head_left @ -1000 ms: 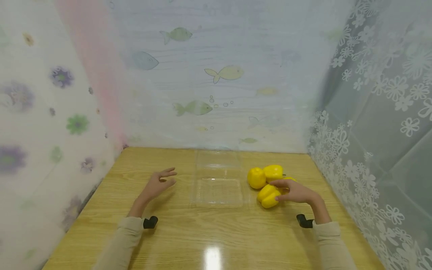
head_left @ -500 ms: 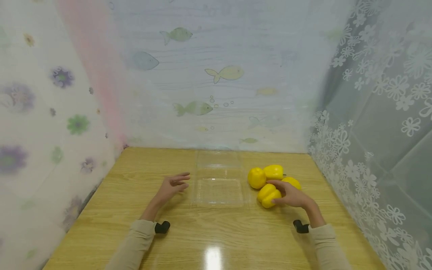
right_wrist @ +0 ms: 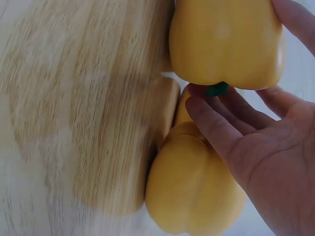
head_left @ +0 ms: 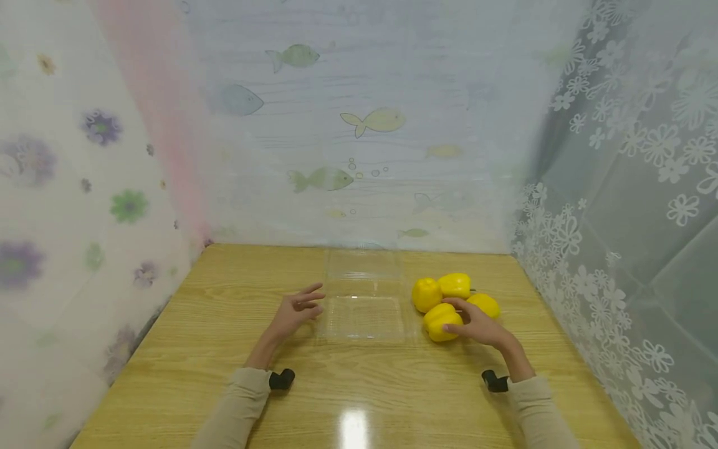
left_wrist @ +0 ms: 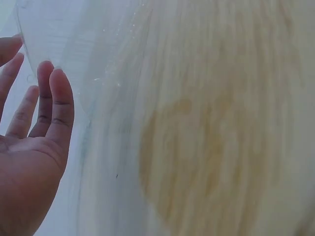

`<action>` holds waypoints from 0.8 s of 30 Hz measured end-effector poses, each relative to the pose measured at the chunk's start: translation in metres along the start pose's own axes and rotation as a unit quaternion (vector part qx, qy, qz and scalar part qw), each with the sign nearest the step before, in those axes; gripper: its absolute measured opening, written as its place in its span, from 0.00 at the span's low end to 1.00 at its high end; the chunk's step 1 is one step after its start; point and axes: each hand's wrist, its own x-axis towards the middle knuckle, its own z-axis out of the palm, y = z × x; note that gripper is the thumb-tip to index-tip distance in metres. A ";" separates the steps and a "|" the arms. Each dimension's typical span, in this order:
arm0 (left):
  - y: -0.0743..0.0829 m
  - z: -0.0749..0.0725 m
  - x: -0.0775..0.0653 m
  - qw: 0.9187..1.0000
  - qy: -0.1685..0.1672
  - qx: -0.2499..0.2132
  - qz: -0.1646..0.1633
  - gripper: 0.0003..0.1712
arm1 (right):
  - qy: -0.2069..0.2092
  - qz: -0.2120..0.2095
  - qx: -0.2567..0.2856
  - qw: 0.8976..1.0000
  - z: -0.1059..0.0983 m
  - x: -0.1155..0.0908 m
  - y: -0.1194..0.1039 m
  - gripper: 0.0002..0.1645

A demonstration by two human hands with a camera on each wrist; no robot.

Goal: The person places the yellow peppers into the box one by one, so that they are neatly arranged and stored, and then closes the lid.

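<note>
My right hand (head_left: 478,322) grips the nearest yellow bell pepper (head_left: 441,323), thumb on its near side and fingers around its back. In the right wrist view that pepper (right_wrist: 226,42) shows a green stem (right_wrist: 217,89) facing the palm, and another yellow pepper (right_wrist: 194,184) lies below the fingers. A clear plastic container (head_left: 366,319) with its lid (head_left: 361,263) folded back stands mid-table. At its left edge is my left hand (head_left: 293,316), fingers loosely extended and holding nothing. The left wrist view has the fingers (left_wrist: 61,103) right by the clear plastic wall (left_wrist: 93,44).
Beyond the held pepper are a rounded yellow pepper (head_left: 427,295), one lying on its side (head_left: 455,285) and one (head_left: 484,305) behind the right hand. The wooden table (head_left: 348,386) meets patterned curtains at the back and both sides.
My left hand has moved right, up to the container's edge. The right hand has closed on the front pepper, which has shifted slightly left and away from me.
</note>
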 end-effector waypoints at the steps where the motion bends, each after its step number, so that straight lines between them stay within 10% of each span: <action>1: 0.000 0.001 0.000 1.000 0.000 -0.003 0.000 0.27 | 0.001 0.002 -0.003 1.000 0.000 0.000 0.001 0.44; 16: -0.007 0.011 0.000 0.999 0.020 -0.034 0.005 0.24 | 0.018 0.044 -0.006 0.999 0.005 0.002 0.002 0.46; 24: -0.007 0.017 0.000 0.997 0.045 -0.066 0.009 0.24 | -0.005 -0.006 -0.006 1.000 0.003 -0.001 0.010 0.48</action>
